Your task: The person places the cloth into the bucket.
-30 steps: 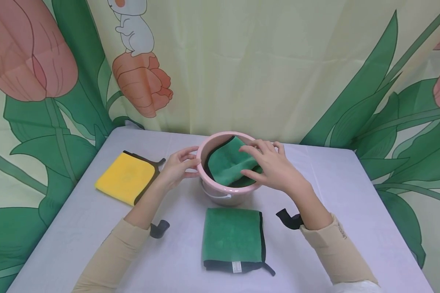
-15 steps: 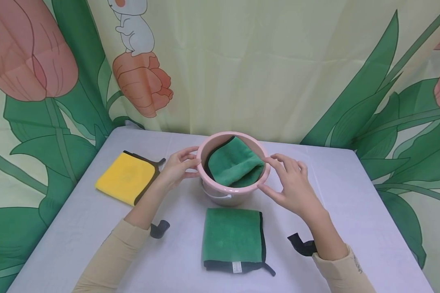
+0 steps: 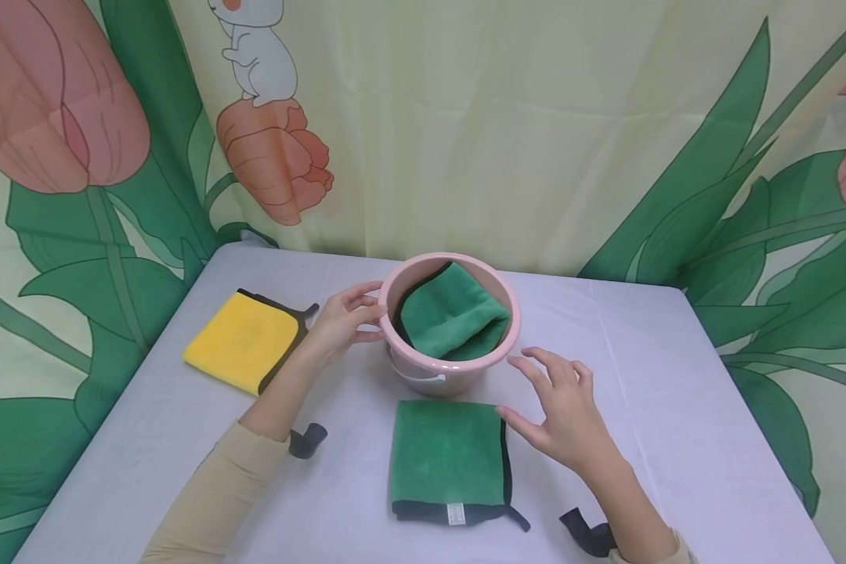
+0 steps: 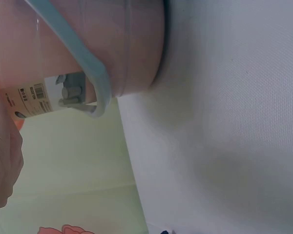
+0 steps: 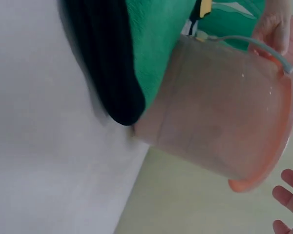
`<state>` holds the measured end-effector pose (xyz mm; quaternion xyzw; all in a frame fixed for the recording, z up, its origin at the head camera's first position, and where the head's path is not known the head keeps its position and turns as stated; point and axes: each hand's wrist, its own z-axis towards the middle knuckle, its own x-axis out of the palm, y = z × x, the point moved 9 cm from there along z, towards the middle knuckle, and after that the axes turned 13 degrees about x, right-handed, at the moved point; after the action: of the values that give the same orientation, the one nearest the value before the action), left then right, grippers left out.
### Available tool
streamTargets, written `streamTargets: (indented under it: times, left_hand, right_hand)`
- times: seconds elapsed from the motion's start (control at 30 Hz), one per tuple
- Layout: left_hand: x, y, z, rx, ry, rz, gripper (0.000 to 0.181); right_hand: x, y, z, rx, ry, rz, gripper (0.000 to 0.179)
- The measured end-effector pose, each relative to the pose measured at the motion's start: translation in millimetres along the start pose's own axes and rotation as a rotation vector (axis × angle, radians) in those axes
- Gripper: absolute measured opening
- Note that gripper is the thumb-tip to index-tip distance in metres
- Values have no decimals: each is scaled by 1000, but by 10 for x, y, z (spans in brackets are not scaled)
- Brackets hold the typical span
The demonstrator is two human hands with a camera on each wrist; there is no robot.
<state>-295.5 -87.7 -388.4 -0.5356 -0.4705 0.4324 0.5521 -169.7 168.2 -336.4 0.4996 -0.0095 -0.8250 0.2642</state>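
Observation:
A pink bucket (image 3: 430, 376) with a pale handle (image 4: 90, 68) stands upright near the table's back edge. Inside it lies a crumpled green towel (image 3: 444, 309) with dark edging. My left hand (image 3: 338, 323) holds the bucket's rim at its left side, thumb and fingers curved against it. Just right of and below the rim is my right hand (image 3: 560, 411), its fingers spread and nothing in them. In front of the bucket a folded green towel (image 3: 447, 454) with black trim and a white tag lies flat; the right thumb tip overlaps its upper right corner in the head view.
A folded yellow towel (image 3: 243, 341) with a dark border rests on the left of the white-covered table (image 3: 677, 392), beyond the left forearm. A printed curtain (image 3: 465, 141) hangs behind the table. Black straps (image 3: 588, 536) are on the wrists.
My right hand has drawn out from over the bucket, passed the rim's right side, and come down toward the folded green towel. My left hand and the bucket have stayed put.

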Motion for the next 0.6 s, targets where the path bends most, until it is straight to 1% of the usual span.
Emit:
streamTargets:
  times: [0.2, 0.33, 0.5, 0.6]
  left_hand:
    - [6, -7, 1, 1, 4, -6, 49]
    - [4, -6, 1, -4, 3, -6, 49]
    - [1, 0, 5, -9, 2, -15, 49]
    - [-1, 1, 5, -11, 1, -16, 49]
  right_hand:
    - [69, 49, -143, -29, 14, 24, 60]
    - [171, 100, -224, -58, 58, 17, 58]
    - [378, 142, -319, -77, 185, -21, 59]
    - [508, 166, -378, -95, 266, -49, 64]
